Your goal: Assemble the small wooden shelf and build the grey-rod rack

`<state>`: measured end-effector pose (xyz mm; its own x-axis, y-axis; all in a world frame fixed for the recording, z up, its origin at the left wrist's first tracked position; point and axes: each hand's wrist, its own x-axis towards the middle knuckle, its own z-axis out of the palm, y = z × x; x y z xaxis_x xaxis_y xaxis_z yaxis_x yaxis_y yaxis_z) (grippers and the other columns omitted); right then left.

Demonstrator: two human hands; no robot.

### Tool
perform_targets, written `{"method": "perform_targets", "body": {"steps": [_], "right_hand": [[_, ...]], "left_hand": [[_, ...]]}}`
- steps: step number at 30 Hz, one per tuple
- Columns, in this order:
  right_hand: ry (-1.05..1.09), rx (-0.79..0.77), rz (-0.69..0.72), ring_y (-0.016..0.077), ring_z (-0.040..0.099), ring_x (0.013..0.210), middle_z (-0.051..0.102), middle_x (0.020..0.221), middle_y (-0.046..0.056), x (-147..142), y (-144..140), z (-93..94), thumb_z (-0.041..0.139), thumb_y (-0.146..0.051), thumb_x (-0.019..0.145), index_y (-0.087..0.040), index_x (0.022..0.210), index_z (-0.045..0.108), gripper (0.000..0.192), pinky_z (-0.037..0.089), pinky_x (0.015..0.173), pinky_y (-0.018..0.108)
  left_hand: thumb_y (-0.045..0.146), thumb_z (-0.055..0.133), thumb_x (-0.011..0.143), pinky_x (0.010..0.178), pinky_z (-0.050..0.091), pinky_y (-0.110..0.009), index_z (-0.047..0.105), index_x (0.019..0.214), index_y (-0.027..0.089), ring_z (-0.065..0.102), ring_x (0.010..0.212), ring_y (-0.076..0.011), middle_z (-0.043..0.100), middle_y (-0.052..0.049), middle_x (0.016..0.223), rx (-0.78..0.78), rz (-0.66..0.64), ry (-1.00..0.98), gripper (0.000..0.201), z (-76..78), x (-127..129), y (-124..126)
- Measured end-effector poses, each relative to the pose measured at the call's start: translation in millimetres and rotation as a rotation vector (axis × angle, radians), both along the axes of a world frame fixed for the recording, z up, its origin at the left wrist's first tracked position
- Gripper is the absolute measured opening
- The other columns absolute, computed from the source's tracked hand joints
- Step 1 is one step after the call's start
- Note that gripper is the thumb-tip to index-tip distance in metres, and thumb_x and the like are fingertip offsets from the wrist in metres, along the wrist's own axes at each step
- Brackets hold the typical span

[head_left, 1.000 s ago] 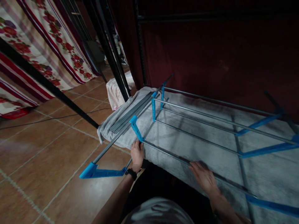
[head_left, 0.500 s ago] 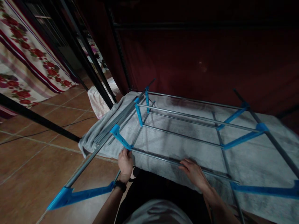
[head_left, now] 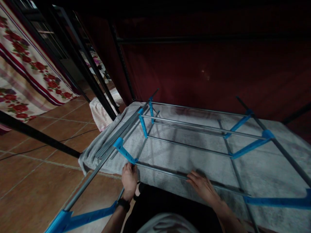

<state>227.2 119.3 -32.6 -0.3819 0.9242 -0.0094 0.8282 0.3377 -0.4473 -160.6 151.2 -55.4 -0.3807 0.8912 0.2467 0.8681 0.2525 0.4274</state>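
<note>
A half-framed rack of grey metal tubes and blue plastic connectors rests on a grey cloth [head_left: 175,165] in front of me. My left hand [head_left: 129,178] is closed around the near left corner, where a blue connector [head_left: 125,151] meets the side tube. The fingertips there are partly hidden. My right hand [head_left: 201,186] has its fingers closed over the near cross tube [head_left: 162,170], right of its middle. That tube runs between the left connector and a blue connector [head_left: 277,202] on the right. Other cross tubes [head_left: 189,145] span the frame farther back.
Several loose tubes [head_left: 119,134] lie bundled on the cloth at the left. A black metal post [head_left: 80,64] and bar [head_left: 39,136] stand left, with a floral curtain [head_left: 39,64] beyond. A dark red drape [head_left: 194,71] hangs behind the rack. Brown floor tiles [head_left: 48,181] extend left.
The camera view has shifted, so the rack and both hands sit slightly lower in the picture. Both hands keep nearly the same places on the frame.
</note>
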Motion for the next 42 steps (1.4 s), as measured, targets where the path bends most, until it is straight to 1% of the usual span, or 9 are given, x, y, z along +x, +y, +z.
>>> {"method": "perform_targets", "body": {"steps": [4,9,14,18,25,30,35,39,42], "right_hand": [[0.039,-0.016,0.008,0.0178,0.069,0.094,0.071,0.111,0.003,1,2,-2.4,0.040,-0.037,0.103,-0.029,0.106,0.071,0.032,0.053,0.076,0.029],[0.126,-0.121,0.033,0.0180,0.067,0.091,0.069,0.102,0.004,4,13,-2.3,0.043,-0.038,0.101,-0.026,0.099,0.070,0.029,0.051,0.078,0.030],[0.186,-0.198,0.051,0.0173,0.065,0.090,0.066,0.098,0.004,6,23,-5.4,0.048,-0.038,0.098,-0.023,0.093,0.067,0.024,0.050,0.078,0.028],[0.179,-0.225,0.064,0.0170,0.064,0.086,0.066,0.095,0.004,8,28,-9.6,0.051,-0.038,0.096,-0.022,0.088,0.065,0.023,0.049,0.075,0.028],[0.155,-0.258,0.104,0.0180,0.065,0.088,0.067,0.094,0.004,11,26,-11.8,0.042,-0.046,0.099,-0.023,0.089,0.066,0.035,0.049,0.077,0.029],[0.112,-0.290,0.071,0.0190,0.066,0.083,0.069,0.086,0.002,23,23,-8.1,0.035,-0.047,0.101,-0.025,0.083,0.065,0.042,0.050,0.080,0.033],[0.096,-0.203,0.032,0.0207,0.068,0.091,0.070,0.096,0.004,27,24,1.1,0.038,-0.045,0.100,-0.025,0.094,0.067,0.036,0.052,0.081,0.034],[-0.012,-0.041,-0.016,0.0210,0.068,0.091,0.069,0.108,0.007,18,27,2.5,0.037,-0.041,0.101,-0.024,0.107,0.067,0.035,0.053,0.082,0.036],[-0.091,0.073,-0.054,0.0207,0.068,0.090,0.068,0.112,0.008,13,31,2.3,0.036,-0.039,0.102,-0.023,0.108,0.067,0.035,0.054,0.082,0.036]], "left_hand": [[0.019,0.052,0.093,0.080,0.045,-0.034,0.063,0.094,0.014,0.058,0.088,-0.0243,0.062,-0.010,0.089,0.006,-0.010,0.023,0.012,-1.1,0,0],[0.019,0.053,0.093,0.079,0.045,-0.034,0.065,0.095,0.013,0.057,0.088,-0.0247,0.060,-0.009,0.087,-0.007,0.017,0.054,0.013,-1.8,2,0],[0.018,0.054,0.092,0.080,0.045,-0.033,0.065,0.093,0.014,0.057,0.085,-0.0227,0.057,-0.008,0.086,0.018,-0.002,0.011,0.012,-3.9,1,0],[0.017,0.054,0.092,0.080,0.045,-0.033,0.065,0.092,0.014,0.057,0.085,-0.0222,0.056,-0.007,0.086,0.028,0.006,-0.017,0.011,-3.8,2,0],[0.015,0.052,0.093,0.080,0.045,-0.033,0.065,0.098,0.012,0.056,0.090,-0.0236,0.056,-0.009,0.089,-0.017,0.025,-0.024,0.014,2.7,7,-2],[0.016,0.050,0.093,0.084,0.044,-0.035,0.065,0.103,0.011,0.055,0.092,-0.0250,0.058,-0.011,0.091,-0.030,0.019,-0.028,0.018,4.3,9,-4],[0.018,0.049,0.094,0.084,0.044,-0.036,0.065,0.103,0.012,0.055,0.092,-0.0254,0.059,-0.011,0.091,-0.025,0.039,-0.009,0.019,5.3,10,-5],[0.021,0.051,0.094,0.081,0.044,-0.034,0.065,0.099,0.013,0.056,0.091,-0.0241,0.059,-0.010,0.092,-0.018,0.027,-0.038,0.017,8.3,10,-5],[0.024,0.053,0.094,0.080,0.044,-0.033,0.065,0.095,0.015,0.057,0.091,-0.0234,0.060,-0.009,0.092,-0.022,0.017,-0.058,0.015,11.2,7,-4]]}}
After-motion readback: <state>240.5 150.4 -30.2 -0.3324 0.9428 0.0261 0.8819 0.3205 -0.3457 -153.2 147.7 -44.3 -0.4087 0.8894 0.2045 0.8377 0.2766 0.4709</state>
